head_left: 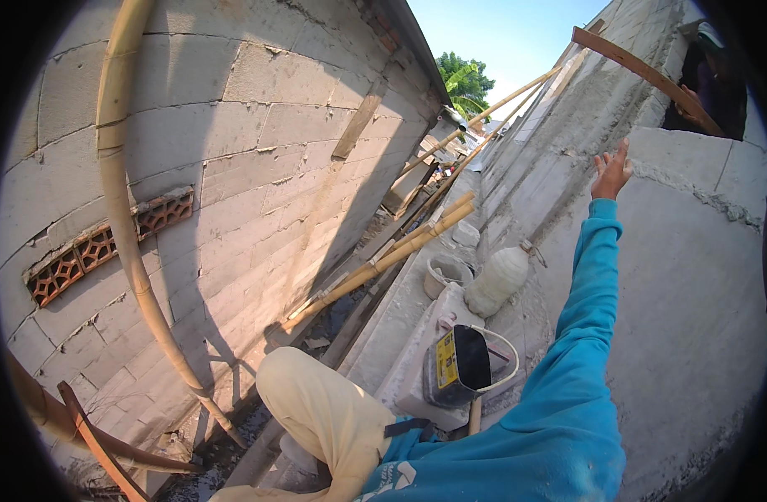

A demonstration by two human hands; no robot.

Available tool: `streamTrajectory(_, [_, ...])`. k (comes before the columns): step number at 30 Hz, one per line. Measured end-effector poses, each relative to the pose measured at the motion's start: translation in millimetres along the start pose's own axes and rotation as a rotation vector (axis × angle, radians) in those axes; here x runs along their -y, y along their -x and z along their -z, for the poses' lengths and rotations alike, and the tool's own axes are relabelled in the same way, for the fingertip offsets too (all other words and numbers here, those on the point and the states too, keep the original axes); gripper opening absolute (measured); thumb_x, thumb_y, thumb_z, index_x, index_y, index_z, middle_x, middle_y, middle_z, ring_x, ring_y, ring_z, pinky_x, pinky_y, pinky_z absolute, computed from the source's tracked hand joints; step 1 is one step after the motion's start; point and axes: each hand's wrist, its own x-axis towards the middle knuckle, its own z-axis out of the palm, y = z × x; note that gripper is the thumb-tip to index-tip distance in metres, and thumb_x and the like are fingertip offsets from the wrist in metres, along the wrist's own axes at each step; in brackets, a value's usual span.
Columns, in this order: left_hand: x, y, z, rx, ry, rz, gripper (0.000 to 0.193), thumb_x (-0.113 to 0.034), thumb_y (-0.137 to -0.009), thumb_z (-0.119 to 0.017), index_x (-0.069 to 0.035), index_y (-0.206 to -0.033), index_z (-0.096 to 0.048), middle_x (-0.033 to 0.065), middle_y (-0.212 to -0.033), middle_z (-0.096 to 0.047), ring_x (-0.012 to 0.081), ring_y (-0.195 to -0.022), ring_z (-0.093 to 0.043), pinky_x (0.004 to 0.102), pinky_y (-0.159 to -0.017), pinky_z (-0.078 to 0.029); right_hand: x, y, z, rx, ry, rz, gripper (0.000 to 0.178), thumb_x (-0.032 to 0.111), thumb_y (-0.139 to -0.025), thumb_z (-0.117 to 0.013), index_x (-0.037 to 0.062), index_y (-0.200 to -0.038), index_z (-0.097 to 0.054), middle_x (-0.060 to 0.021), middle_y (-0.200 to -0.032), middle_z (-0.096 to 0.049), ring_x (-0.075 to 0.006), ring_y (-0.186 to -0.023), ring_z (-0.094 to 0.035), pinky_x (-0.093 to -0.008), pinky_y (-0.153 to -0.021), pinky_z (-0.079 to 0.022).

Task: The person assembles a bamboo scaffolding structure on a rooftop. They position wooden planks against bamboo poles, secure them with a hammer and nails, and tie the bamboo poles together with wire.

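Note:
My right arm, in a teal sleeve, stretches up along the grey wall (651, 276). At its end my right hand (611, 173) is open, fingers apart and nothing in it, close to the lower edge of the wall opening (710, 75). Above it, apart from the fingers, a long reddish-brown wooden board (630, 63) slants out of that opening. Inside the dark gap, another person's hand (691, 100) is at the board's lower end. My left hand is out of view.
Beside my leg stand a black bucket (459, 368) with a yellow label, a cloudy white plastic jug (498, 282) and a whitish pail (438, 283). Bamboo poles (383, 261) span the narrow gap. Another bamboo pole (120, 192) rises before the left block wall (258, 142).

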Motion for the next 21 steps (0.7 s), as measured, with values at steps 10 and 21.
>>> streamTrajectory(10, [4.5,13.1,26.9,0.014,-0.056,0.020,0.041,-0.009,-0.085,-0.063,0.002,-0.124,-0.055,0.0084,-0.124,-0.057,0.0184,-0.085,-0.055,0.0326,-0.074,-0.049,31.4,-57.2,-18.9,-0.108,-0.069,-0.055,0.124,0.061,-0.075,-0.073,-0.0131,-0.144,-0.001,-0.0330,-0.145,-0.020,-0.0465,-0.131,-0.035,-0.0633,-0.101,-0.041])
streamTrajectory(21, [38.6,100.6,84.6,0.005,-0.138,0.260,0.044,-0.007,-0.083,-0.064,0.002,-0.125,-0.054,0.0069,-0.125,-0.057,0.0165,-0.077,-0.054,0.0319,-0.069,-0.049,38.8,-69.3,-90.0,0.427,-0.694,-0.262,0.088,0.049,-0.090,-0.057,0.0169,-0.153,-0.005,-0.0283,-0.153,-0.011,-0.0500,-0.139,-0.022,-0.0738,-0.109,-0.020])
